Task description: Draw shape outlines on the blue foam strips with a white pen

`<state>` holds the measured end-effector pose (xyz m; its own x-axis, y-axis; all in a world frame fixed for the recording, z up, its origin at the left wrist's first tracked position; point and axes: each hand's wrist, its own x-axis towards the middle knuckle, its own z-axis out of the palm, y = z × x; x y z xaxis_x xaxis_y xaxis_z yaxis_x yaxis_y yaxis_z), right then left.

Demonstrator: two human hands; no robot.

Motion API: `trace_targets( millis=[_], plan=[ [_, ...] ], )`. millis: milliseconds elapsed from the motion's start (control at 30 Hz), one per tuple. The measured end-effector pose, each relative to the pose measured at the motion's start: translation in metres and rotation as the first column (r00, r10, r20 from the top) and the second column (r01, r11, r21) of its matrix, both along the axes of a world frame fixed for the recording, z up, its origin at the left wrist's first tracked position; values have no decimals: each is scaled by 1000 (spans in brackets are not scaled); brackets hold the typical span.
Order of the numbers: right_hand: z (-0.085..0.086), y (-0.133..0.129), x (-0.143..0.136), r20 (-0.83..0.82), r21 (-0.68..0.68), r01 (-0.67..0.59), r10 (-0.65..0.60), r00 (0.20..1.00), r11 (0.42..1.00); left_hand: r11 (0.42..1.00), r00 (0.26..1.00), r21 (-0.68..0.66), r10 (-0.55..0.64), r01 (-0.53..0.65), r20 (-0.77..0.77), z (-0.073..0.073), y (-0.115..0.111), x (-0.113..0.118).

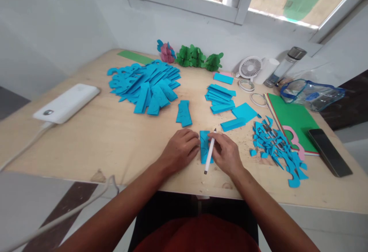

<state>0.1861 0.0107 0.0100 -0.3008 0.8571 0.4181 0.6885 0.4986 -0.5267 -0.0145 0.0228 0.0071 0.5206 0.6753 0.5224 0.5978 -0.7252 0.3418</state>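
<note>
A folded blue paper strip (204, 144) with dark curved lines drawn on it lies on the table close to the front edge. My left hand (182, 146) rests at its left edge, fingers curled together and pressed against the paper. From the right, my right hand (227, 150) grips a white pen (210, 152) slanted across the strip, with its fingers by the paper's right edge. Just beyond my left hand lie a few blue pieces with lines on them (184, 114). Further back right is a stack of folded blue strips (220, 97).
A large heap of blue pieces (155, 79) lies back left. Blue scraps (273, 141) are scattered right, beside a green pad (296, 118) and phone (330, 152). A white power bank (67, 103) trails a cable. Paper figures (191, 56), a fan (250, 67) and a bottle (284, 68) stand behind.
</note>
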Motion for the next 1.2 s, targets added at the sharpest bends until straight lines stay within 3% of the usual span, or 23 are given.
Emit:
trace_targets(
  millis=[633, 1200],
  plan=[
    [-1, 0, 0, -6, 20, -14, 14, 1000, 1000, 1000, 1000, 10, -5, 5, 5, 1, -1, -1],
    [-5, 0, -3, 181, 101, -37, 18, 983, 994, 999, 1000, 42, -2, 2, 7, -2, 1, 0]
  ],
)
